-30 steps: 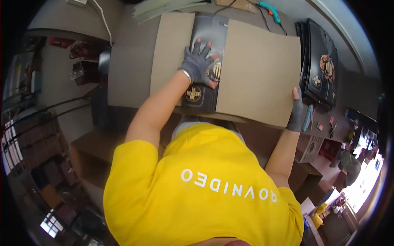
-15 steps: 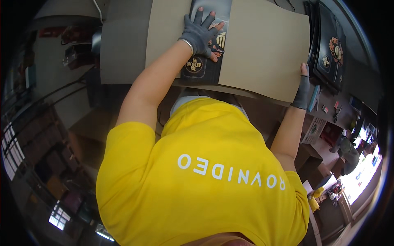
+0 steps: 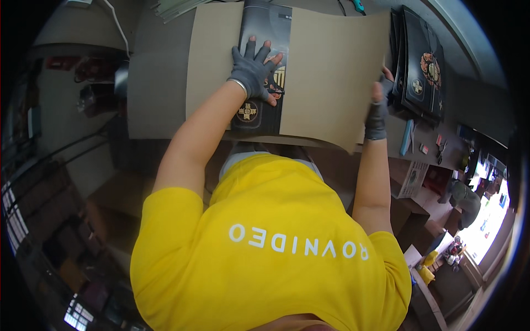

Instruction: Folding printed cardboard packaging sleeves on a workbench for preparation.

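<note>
A wide brown cardboard sheet lies on the table in front of me, with a dark printed panel running down between its left part and its right part. My left hand, in a grey fingerless glove, presses flat on the dark panel with fingers spread. At the right edge of the sheet, my gloved right hand has the edge between thumb and fingers. That side bows up off the table, and its near corner hangs past the table's front edge.
A stack of dark printed folded pieces stands at the right, close to my right hand. Beside it lie a blue strip and scissors. Pale strips are at the back left, and a teal tool lies at the back.
My right hand has closed round the sheet's right edge and drawn it up and leftward, so it curves more. My left hand stays spread on the dark panel. The whole view has shifted slightly.
</note>
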A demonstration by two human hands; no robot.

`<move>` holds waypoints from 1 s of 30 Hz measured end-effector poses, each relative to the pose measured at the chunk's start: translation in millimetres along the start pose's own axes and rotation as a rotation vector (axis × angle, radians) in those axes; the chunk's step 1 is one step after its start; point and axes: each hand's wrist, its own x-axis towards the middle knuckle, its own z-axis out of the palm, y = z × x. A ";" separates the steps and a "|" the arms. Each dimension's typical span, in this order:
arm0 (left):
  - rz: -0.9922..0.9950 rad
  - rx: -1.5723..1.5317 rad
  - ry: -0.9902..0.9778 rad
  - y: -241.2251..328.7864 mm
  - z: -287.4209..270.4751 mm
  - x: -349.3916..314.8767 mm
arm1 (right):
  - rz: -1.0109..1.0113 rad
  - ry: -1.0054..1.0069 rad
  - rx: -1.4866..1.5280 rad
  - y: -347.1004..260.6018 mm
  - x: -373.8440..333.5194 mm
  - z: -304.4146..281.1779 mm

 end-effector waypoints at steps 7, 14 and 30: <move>0.007 0.044 -0.014 3.2 -4.3 2.1 | -0.297 -0.548 -1.247 -17.7 -17.0 106.0; 0.003 0.008 0.039 -5.0 -3.4 10.9 | -0.363 -0.496 -1.397 39.0 -22.5 110.0; 0.057 -0.044 0.245 -20.9 19.1 14.2 | -0.366 -0.598 -1.495 19.4 -3.3 118.2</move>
